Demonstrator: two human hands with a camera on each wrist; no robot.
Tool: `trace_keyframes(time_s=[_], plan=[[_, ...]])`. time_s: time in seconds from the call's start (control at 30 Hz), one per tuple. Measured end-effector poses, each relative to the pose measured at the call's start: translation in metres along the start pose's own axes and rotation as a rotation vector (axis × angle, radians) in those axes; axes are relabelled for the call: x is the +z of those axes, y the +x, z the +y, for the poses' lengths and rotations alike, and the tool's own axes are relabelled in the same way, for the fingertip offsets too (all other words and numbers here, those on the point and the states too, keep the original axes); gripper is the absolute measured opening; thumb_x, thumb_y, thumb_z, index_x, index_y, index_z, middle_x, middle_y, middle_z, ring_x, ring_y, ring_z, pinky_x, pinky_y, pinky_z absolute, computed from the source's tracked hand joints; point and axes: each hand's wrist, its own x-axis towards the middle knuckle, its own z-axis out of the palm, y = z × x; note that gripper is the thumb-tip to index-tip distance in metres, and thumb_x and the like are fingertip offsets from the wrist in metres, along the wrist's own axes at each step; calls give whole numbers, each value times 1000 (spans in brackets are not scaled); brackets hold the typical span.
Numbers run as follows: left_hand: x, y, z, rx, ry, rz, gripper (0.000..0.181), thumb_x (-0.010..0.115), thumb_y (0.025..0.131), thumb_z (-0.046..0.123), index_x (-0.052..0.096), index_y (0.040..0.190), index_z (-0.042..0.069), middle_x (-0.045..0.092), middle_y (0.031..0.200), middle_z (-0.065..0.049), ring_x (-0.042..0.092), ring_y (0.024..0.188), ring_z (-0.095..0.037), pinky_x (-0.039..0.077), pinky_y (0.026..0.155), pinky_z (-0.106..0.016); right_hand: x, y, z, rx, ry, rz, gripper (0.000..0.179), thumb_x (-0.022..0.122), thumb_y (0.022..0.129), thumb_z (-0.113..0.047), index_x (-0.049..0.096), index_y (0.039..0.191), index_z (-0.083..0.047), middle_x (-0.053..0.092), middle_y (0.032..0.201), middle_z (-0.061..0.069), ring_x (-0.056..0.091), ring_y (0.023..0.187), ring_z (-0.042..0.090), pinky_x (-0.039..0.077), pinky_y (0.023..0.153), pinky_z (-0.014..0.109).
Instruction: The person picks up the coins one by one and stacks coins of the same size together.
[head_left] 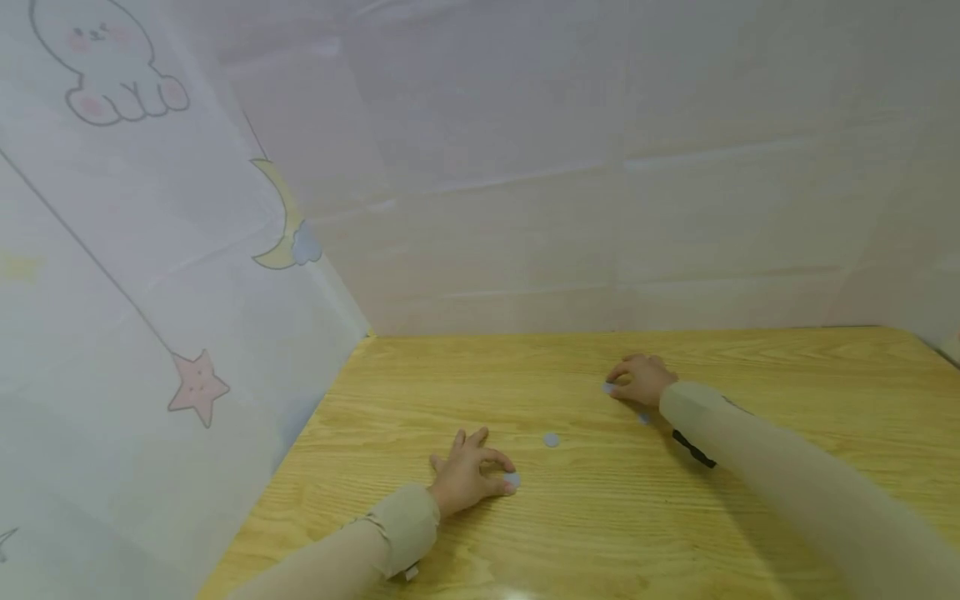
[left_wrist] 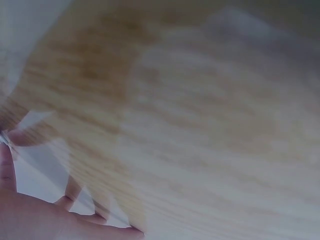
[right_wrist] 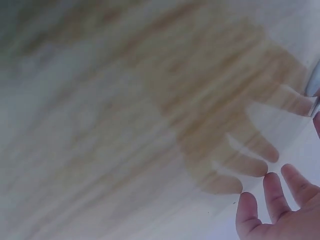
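In the head view my left hand [head_left: 465,477] pinches a small pale round disc [head_left: 513,480] between thumb and forefinger, its other fingers spread over the wooden table [head_left: 600,508]. Farther back and to the right, my right hand [head_left: 643,379] grips another pale disc [head_left: 608,388] by its edge in the same way. A third disc [head_left: 551,440] lies flat on the wood between the two hands. Just below the right hand is a small bluish piece [head_left: 643,418], partly hidden by the wrist. In the right wrist view, the held disc [right_wrist: 314,82] shows only at the frame's edge.
Behind the table hangs a pale creased sheet [head_left: 570,208]. A printed sheet with a pink star [head_left: 198,387] and a moon [head_left: 281,218] stands along the left side. A black strap [head_left: 693,448] hangs by the right sleeve.
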Motion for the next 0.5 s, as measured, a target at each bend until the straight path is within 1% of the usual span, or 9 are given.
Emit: trace_keyframes(time_s=[0.17,0.33,0.43,0.5], plan=[[1,0,0,-2,6,2,21,79,78,30,73,96,20,29,151,-29,6,136,-62,-7,81,-88,1,4,4,-4,3,0,28,69,91,-32,70,109,-11,25,149,34,11,128,68,16,88,85],[0,0,1,-9,0,-2,21,79,78,29,73,96,20,28,152,-28,6,137,-61,-7,82,-88,2,9,8,-33,-42,9,23,72,89,-34,71,100,-13,27,149,34,19,126,69,18,84,87],[0,0,2,-11,-3,-5,21,79,78,29,73,96,20,28,152,-28,5,137,-61,-7,82,-88,2,9,9,-68,-68,21,19,72,89,-31,70,93,-12,29,147,36,25,124,69,24,85,84],[0,0,2,-13,-3,-9,21,79,78,29,73,96,20,28,152,-28,5,137,-61,-8,82,-88,2,10,9,-93,-67,26,15,72,89,-26,70,90,-11,30,145,39,28,124,67,29,89,79]])
